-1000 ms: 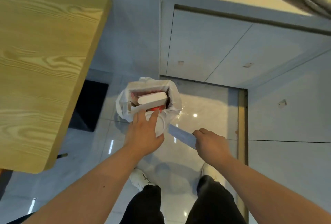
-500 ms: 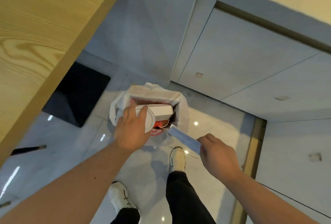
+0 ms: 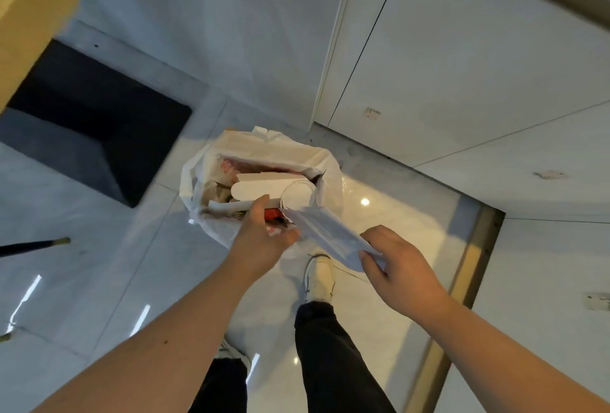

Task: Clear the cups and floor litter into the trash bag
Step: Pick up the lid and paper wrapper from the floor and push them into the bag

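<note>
A white trash bag [image 3: 194, 181] stands open on the floor, stuffed with white boxes and red packaging. A white paper cup [image 3: 298, 195] lies on its side on top of that litter. My left hand [image 3: 264, 241] hovers over the bag's near rim, fingers spread and holding nothing, just below the cup. My right hand [image 3: 399, 267] pinches the near end of a pale blue face mask [image 3: 326, 231]. The mask's far end reaches over the bag's near edge, next to my left fingertips.
A wooden table edge [image 3: 23, 7] juts in at top left, with a black base [image 3: 92, 122] under it. A dark thin leg [image 3: 33, 245] lies at the left. White cabinet doors [image 3: 462, 66] stand behind the bag. A metal floor strip [image 3: 468, 267] runs on the right. My shoe [image 3: 318, 275] is below the bag.
My left hand has let go of the cup, which now lies in the bag. The right hand has brought the mask closer to the bag's opening. The view has moved nearer.
</note>
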